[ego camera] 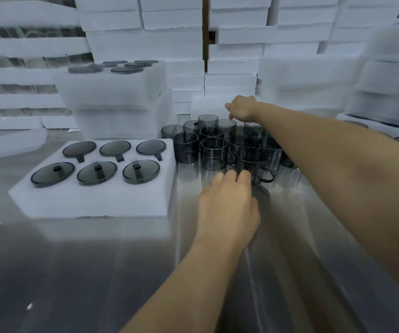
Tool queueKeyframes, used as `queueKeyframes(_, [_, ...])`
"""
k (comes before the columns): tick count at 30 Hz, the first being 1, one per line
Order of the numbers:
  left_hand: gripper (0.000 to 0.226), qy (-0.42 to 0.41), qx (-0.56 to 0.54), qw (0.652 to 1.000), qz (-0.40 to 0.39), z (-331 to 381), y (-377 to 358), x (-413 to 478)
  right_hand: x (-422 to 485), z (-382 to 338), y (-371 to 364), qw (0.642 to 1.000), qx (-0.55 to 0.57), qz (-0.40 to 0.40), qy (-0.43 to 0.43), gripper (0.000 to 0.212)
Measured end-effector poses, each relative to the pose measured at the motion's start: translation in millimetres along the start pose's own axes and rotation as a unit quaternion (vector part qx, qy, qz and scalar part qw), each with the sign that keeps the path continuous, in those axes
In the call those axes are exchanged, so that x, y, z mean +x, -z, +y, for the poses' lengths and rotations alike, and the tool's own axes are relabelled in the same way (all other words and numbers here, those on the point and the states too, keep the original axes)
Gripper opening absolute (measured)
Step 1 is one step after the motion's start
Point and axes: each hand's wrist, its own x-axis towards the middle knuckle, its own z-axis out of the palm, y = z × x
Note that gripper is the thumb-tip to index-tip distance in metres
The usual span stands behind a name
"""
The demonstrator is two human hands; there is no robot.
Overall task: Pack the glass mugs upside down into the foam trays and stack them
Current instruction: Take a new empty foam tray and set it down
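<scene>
Loosely spread, the left hand (228, 203) reaches its fingertips (244, 175) to the near side of the nearest mug (257, 164) without closing round it, while the right hand (241, 111) hangs, fingers curled downward, over a rear mug (224, 126); whether it pinches that rim cannot be told. Farthest left, the foam tray (92, 203) lies on the steel table (97, 272) with all six pockets filled by upturned mugs (97, 173), so it looks ready to be stacked. Lifted by one edge, the soft foam could sag and tip them out. Behind it stands a stack of filled trays (112, 92) whose layers sit slightly askew; another tray set on off-centre could make it lean. Just beside the tray's right edge, the loose mugs (211, 152) stand upright and packed glass against glass. That crowding is the main hazard: drawing one out by its rim could knock its handle against a neighbour and chip or topple it. The nearest mug's handle (266, 175) points right, away from the left hand, so a push there may slide it on the slick steel. The right forearm (313, 145) crosses low over the right-hand mugs and could sweep them. At far right, foam stacks (308, 78) crowd the table's edge.
</scene>
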Motion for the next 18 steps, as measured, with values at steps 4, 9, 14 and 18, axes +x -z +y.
queueKeyframes(4, [0.028,0.003,-0.003,1.000,0.002,0.1,0.1,-0.1,-7.4,-1.3,9.0,0.999,0.025,0.016,0.022,0.044])
queueKeyframes(9, [0.028,0.005,-0.011,1.000,0.005,-0.4,-0.7,0.4,-12.5,-5.7,19.8,0.995,0.084,0.032,0.038,0.037])
queueKeyframes(14, [0.029,0.003,0.003,1.000,-0.002,-2.2,-2.7,0.5,-19.7,-1.1,26.2,0.983,0.167,0.075,0.034,0.035])
queueKeyframes(18, [0.030,0.012,-0.014,1.000,0.010,-8.0,-3.9,4.6,-47.2,-14.7,44.9,0.947,0.275,0.136,0.096,0.029])
